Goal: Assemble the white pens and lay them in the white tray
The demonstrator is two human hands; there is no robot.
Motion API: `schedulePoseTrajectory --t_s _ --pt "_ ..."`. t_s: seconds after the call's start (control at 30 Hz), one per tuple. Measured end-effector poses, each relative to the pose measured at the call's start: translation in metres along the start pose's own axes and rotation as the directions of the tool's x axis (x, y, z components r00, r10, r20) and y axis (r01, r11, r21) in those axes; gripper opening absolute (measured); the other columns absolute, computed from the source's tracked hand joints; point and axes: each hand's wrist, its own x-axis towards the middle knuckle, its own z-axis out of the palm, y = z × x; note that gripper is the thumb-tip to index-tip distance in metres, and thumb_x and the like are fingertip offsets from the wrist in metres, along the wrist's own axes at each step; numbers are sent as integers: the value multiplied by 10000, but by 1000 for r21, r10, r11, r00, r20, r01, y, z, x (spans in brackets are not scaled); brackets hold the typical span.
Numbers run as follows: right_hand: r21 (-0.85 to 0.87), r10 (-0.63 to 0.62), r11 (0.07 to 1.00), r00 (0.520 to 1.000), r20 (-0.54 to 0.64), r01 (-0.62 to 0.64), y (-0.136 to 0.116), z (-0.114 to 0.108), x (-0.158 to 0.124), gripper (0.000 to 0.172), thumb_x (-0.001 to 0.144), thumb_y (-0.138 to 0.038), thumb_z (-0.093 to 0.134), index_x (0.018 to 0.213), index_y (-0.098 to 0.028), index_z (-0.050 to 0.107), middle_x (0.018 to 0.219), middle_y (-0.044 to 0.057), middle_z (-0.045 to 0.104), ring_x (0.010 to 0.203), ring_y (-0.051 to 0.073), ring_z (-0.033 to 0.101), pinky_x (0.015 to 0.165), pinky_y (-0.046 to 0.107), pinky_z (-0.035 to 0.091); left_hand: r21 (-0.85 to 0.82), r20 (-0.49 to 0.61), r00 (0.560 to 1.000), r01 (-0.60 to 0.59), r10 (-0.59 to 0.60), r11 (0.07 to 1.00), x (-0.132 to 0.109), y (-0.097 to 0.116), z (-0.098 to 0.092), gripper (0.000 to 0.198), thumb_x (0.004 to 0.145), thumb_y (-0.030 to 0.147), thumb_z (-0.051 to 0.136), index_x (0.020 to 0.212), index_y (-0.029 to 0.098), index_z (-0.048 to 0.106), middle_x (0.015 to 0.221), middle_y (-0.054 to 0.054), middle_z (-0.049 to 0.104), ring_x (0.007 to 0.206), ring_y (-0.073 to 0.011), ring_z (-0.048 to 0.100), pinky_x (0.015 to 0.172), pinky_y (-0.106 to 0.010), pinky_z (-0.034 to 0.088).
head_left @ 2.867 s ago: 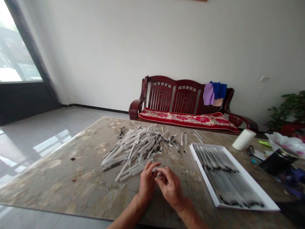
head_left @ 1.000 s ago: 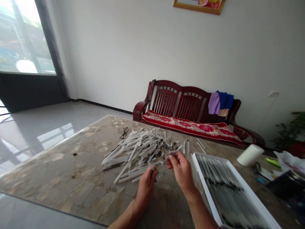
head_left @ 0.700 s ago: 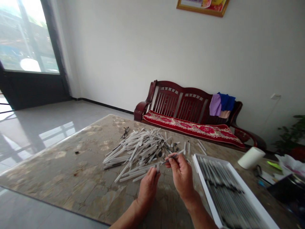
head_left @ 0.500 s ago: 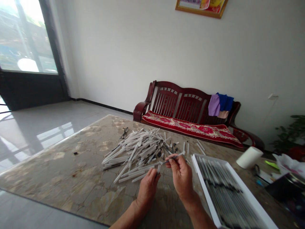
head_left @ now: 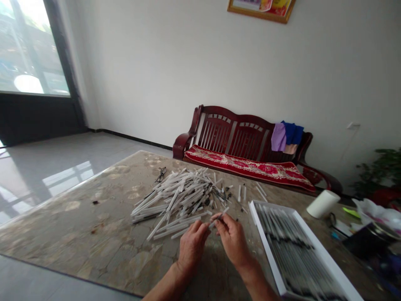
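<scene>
My left hand (head_left: 191,246) and my right hand (head_left: 231,237) meet over the marble table (head_left: 94,234), fingertips pinched together. Between them runs one thin white pen part (head_left: 217,217), its far end pointing up and right. The right hand pinches its middle; the left hand pinches the near end, perhaps with a small piece I cannot make out. Just beyond the hands lies a big heap of white pen barrels and dark refills (head_left: 178,198). A white tray (head_left: 316,255) filled with rows of finished pens lies to the right of my right hand.
Folded glasses (head_left: 161,174) lie behind the heap. A white roll (head_left: 322,204), a dark tin (head_left: 366,240) and a plastic bag (head_left: 379,211) crowd the table's right end. A red wooden bench (head_left: 250,146) stands against the wall beyond the table.
My right hand lifted a pen part away from the left hand, then lowered it; now both hands are together again on it, closer to the table.
</scene>
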Motion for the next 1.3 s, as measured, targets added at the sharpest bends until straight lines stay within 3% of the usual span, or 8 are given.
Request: schedulePoseTrajectory --t_s 0.13,0.27,0.4,0.6,0.77,1.0,1.13,1.3 --pt "102 46 995 956 -290 -17 7 -2 1 238 902 -381 538 861 -191 675 835 52 719 647 158 670 600 239 549 -257 -76 993 70 -92 964 -3 3 -6 231 909 245 502 1090 232 644 924 -53 652 785 -173 634 701 -263 513" --pt "204 104 979 855 -508 3 7 4 -4 263 893 -420 555 888 -183 669 887 72 726 685 173 691 636 274 576 -547 149 968 252 -203 798 -4 6 -7 237 900 349 514 914 204 700 720 -17 628 601 -141 569 590 -249 482" --pt "267 144 963 900 -412 -32 14 27 -22 282 885 -433 570 909 -180 694 910 92 736 708 187 696 670 298 584 -783 402 817 541 -413 308 6 5 -3 434 853 524 548 1045 153 667 588 42 548 391 -67 360 371 -185 300" --pt "407 302 900 899 -317 -159 28 42 -34 362 791 -472 674 997 -174 676 899 85 715 683 197 675 576 292 570 -852 505 643 476 -575 -215 17 -6 -3 444 590 458 851 843 131 688 638 32 580 488 -33 457 422 -118 337" --pt "358 283 926 851 -443 -122 29 32 -38 485 875 -464 578 1280 -201 531 1114 114 657 874 223 673 684 325 572 -857 499 609 450 -616 -250 17 -9 -2 412 556 398 888 814 140 698 685 7 624 545 -51 531 463 -125 400" --pt "94 71 994 988 -139 -59 30 46 -39 450 935 -361 520 1376 -269 503 1389 87 549 1285 252 503 1058 426 425 -828 544 694 535 -471 -167 13 -1 -3 345 617 385 858 793 127 710 585 20 599 509 -62 510 492 -160 406" --pt "230 94 972 975 -200 -47 34 50 -40 599 923 -357 556 1474 -277 331 1345 107 578 1171 232 599 934 382 523 -827 543 678 534 -494 -175 14 -3 -5 397 597 414 862 827 132 704 586 18 612 501 -60 513 470 -148 376" --pt "154 68 988 950 -306 -21 37 43 -42 251 901 -380 581 1065 -207 660 880 55 715 783 184 690 707 276 562 -794 571 672 597 -471 -110 15 -1 -2 443 583 495 838 804 149 671 560 22 597 464 -76 490 429 -163 341"
